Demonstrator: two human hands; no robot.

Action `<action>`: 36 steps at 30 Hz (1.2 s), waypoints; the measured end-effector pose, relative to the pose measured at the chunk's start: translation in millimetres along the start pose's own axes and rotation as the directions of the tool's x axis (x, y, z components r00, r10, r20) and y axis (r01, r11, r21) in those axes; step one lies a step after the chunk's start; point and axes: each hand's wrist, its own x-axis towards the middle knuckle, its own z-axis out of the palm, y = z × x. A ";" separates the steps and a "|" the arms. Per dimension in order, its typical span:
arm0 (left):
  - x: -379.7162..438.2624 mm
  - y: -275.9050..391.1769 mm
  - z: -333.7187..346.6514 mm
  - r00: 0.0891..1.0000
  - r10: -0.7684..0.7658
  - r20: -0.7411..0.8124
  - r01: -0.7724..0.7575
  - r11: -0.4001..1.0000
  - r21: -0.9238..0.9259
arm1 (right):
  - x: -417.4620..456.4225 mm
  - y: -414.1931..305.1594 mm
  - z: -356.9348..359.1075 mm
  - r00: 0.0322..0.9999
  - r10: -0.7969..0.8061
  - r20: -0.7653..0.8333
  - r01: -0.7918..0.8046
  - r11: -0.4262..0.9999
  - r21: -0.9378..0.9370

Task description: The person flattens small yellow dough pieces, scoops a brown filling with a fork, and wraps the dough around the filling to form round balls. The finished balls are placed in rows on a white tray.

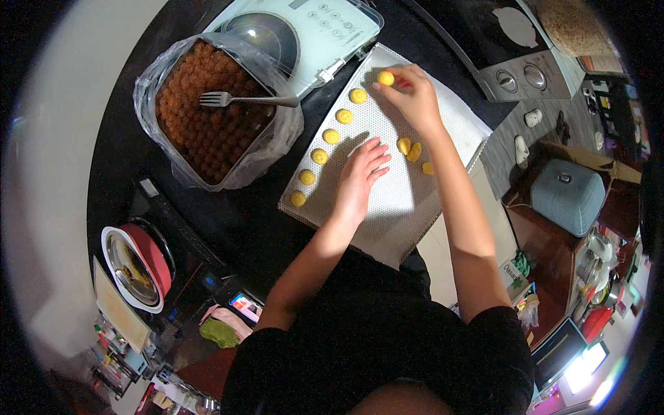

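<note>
My right hand (415,98) grips a small yellow dough ball (385,78) between thumb and fingers at the far corner of a white perforated tray or mat (386,202). A row of several yellow balls (331,136), their tops marked, runs along the tray's left edge below it. Over the middle of the tray hovers my left hand (363,171), fingers apart and holding nothing. Torn yellow dough pieces (413,152) lie to its right, one partly behind my right forearm.
Left of the tray, a plastic-covered container (223,179) holds many brown balls, with a fork (249,100) across them. Behind it stands a white cooktop (342,33). An oven (524,75) is at the far right. A red pot (150,262) and a phone (246,307) are lower left.
</note>
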 end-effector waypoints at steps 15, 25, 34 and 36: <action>-14.9 -42.2 -27.3 0.960 0.264 0.093 -0.280 0.901 0.331 | 20.6 19.9 19.8 0.972 -0.114 0.206 0.130 0.989 -0.067; -29.0 -39.6 -39.5 0.742 0.524 0.418 -0.637 0.354 0.685 | 42.8 -45.9 11.3 0.964 0.156 0.216 -0.138 0.986 -0.094; -32.1 -35.9 -54.3 0.744 0.460 0.485 -0.649 0.326 0.687 | 62.3 -60.8 62.2 0.921 0.368 0.124 -0.317 0.896 -0.311; -33.0 -35.3 -57.3 0.738 0.458 0.495 -0.656 0.318 0.684 | 65.3 -63.8 59.9 0.900 0.413 0.143 -0.362 0.888 -0.283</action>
